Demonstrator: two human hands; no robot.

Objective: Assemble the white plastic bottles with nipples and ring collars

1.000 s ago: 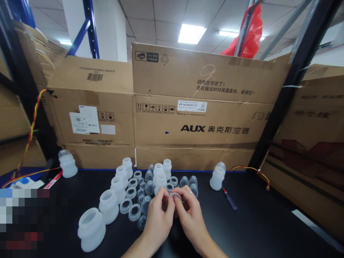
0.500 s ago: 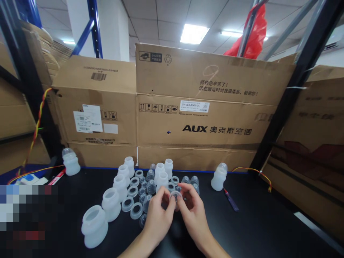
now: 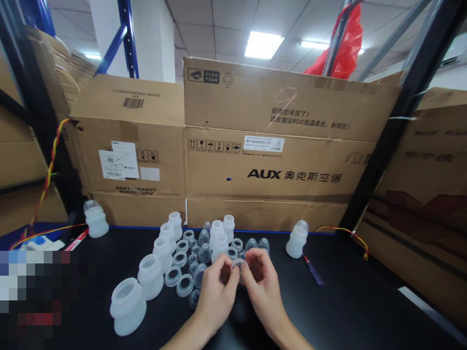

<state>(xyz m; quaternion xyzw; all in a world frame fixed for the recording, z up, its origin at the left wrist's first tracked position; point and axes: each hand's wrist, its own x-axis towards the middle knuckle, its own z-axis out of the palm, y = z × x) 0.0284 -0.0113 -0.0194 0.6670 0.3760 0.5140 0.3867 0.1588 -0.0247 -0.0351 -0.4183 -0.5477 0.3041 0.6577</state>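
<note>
Both my hands pinch a small translucent bottle ring [image 3: 240, 263] between thumbs and fingers, low in the middle of the view. My left hand [image 3: 219, 290] grips its left side, and my right hand [image 3: 263, 287] grips its right side. Fingers hide much of the ring, so I cannot make out whether another part sits inside it. Left of my hands lie several loose translucent rings [image 3: 185, 285] and small clear nipples [image 3: 193, 298]. Open milky bottles [image 3: 151, 277] stand in a slanting row beyond them. More open bottles [image 3: 228, 228] stand just behind my hands.
A capped bottle [image 3: 297, 239] stands at right beside a dark blue pen-like tool [image 3: 314, 271]; another capped bottle [image 3: 96, 219] is at far left. Clear domed caps [image 3: 263, 244] stand behind my right hand. Cardboard boxes [image 3: 215, 184] wall the back of the black table [image 3: 350, 311].
My right fingers have shifted slightly and curl closer around the ring. The ring stays in both hands at nearly the same place; the other parts have not moved.
</note>
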